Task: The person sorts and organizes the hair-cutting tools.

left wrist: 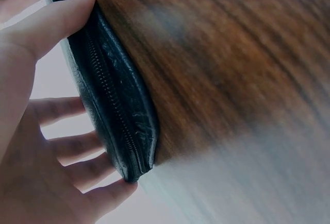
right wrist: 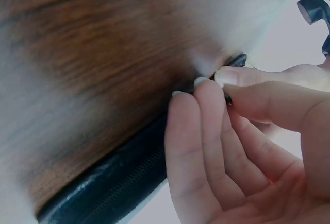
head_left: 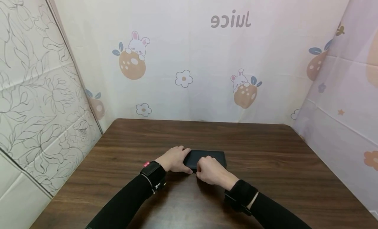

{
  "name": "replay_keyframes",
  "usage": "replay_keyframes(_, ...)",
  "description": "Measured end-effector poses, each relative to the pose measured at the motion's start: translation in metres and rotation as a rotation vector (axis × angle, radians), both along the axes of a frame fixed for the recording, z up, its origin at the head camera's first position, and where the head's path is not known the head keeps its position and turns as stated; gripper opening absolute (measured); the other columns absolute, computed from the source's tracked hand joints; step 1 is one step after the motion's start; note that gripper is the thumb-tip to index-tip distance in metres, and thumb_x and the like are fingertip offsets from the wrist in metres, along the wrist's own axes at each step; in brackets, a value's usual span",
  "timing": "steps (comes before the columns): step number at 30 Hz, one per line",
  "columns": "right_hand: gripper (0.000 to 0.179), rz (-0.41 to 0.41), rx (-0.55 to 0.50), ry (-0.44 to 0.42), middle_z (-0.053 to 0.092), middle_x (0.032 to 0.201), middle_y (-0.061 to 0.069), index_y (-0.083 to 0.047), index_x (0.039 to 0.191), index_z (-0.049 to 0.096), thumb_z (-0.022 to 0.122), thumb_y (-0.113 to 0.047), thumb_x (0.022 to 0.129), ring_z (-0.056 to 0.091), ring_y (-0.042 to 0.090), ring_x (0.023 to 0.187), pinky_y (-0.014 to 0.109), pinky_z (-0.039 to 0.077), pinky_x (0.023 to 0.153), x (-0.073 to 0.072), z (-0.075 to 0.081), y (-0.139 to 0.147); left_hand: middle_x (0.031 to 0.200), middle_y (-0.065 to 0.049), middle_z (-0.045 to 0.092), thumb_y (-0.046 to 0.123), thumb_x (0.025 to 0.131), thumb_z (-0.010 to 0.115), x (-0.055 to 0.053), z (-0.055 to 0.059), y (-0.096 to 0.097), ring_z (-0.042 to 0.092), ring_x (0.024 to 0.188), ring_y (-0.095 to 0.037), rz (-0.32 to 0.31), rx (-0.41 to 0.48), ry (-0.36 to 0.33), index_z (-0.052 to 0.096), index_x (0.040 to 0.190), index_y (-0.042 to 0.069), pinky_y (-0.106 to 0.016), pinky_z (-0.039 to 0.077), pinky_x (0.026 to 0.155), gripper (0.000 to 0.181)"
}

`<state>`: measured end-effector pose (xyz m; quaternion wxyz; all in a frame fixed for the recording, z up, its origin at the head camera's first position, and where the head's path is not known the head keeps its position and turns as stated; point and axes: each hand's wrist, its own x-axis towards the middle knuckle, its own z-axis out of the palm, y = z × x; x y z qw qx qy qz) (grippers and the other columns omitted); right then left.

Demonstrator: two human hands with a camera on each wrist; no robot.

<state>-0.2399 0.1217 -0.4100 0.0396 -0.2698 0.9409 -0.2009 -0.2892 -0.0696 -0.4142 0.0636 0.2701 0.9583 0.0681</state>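
A black zippered pouch [head_left: 208,153] lies on the brown wooden table in front of me. My left hand [head_left: 175,160] holds its left end, the thumb along the near zippered side and the fingers spread on the opposite edge. The zipper [left wrist: 111,92] runs along the near side, its teeth meeting along the stretch seen in the left wrist view. My right hand [head_left: 213,171] is at that same side, near the left end, thumb and index finger pinching the small dark zipper pull [right wrist: 228,100], mostly hidden by the fingertips.
The wooden table [head_left: 274,170] spreads around both hands. Behind it hangs a pale curtain [head_left: 192,41] with rabbits and fruit, and a flower-patterned sheet [head_left: 41,101] hangs at the left. Each wrist wears a black strap [head_left: 154,173].
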Motion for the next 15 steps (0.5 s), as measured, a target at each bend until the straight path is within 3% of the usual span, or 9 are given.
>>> replay_keyframes(9,0.011,-0.025,0.023,-0.040,0.058,0.067,-0.004,-0.008,0.080,0.074,0.072,-0.007,0.090,0.054,0.011,0.053,0.028,0.047,0.053,0.006,0.003,0.009,0.140,-0.013,0.054,0.060,0.083,0.077,0.001,-0.001,-0.001,0.054,0.124,-0.027,-0.003,0.000,-0.002,0.044,0.154,0.014,-0.042,0.046,0.103,0.091)
replay_keyframes(15,0.012,-0.012,0.019,-0.010,0.058,0.065,-0.006,-0.010,0.079,0.074,0.072,-0.007,0.090,0.053,0.009,0.052,0.026,0.046,0.052,0.006,0.000,0.014,0.145,-0.015,0.051,0.058,0.085,0.076,0.006,0.001,0.001,0.050,0.132,-0.030,0.002,0.000,0.010,0.043,0.155,0.013,-0.043,0.039,0.111,0.089)
